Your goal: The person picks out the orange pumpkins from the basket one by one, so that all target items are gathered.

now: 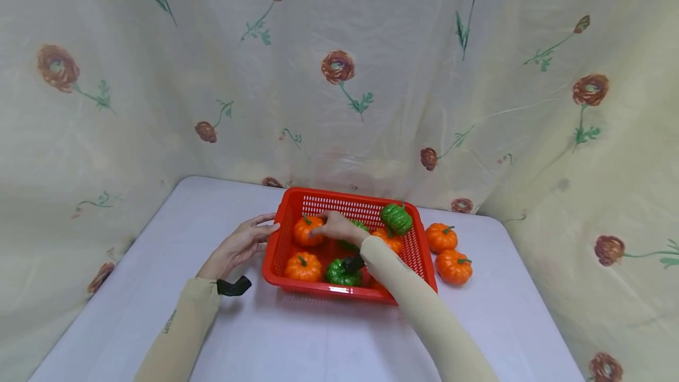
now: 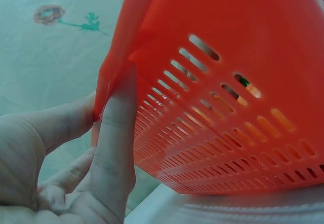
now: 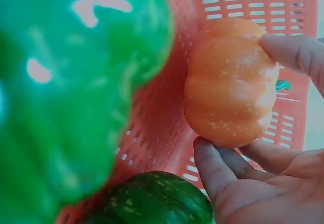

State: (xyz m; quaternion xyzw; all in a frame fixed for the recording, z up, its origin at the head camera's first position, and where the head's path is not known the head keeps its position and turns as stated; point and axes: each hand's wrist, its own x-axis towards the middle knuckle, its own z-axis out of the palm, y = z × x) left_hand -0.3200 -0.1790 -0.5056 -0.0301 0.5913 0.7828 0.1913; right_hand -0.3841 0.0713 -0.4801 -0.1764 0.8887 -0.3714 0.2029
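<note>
A red plastic basket (image 1: 313, 287) with slotted walls stands mid-table, holding several orange and green toy pumpkins. My left hand (image 1: 241, 245) grips the basket's left rim; the left wrist view shows thumb and fingers on either side of the rim (image 2: 109, 77). Inside the basket, my right hand (image 1: 340, 227) pinches an orange pumpkin (image 3: 230, 82) near the back left corner, thumb on one side and fingertips on the other. Around it are another orange pumpkin (image 1: 303, 267), a green pumpkin (image 1: 339, 275) near the front, and a green one (image 1: 396, 219) at the back right.
Two orange pumpkins (image 1: 441, 237) (image 1: 454, 267) lie on the white table (image 1: 286, 346), just right of the basket. A flowered curtain (image 1: 339, 134) hangs behind the table and along its sides. My right forearm crosses the basket's front right rim.
</note>
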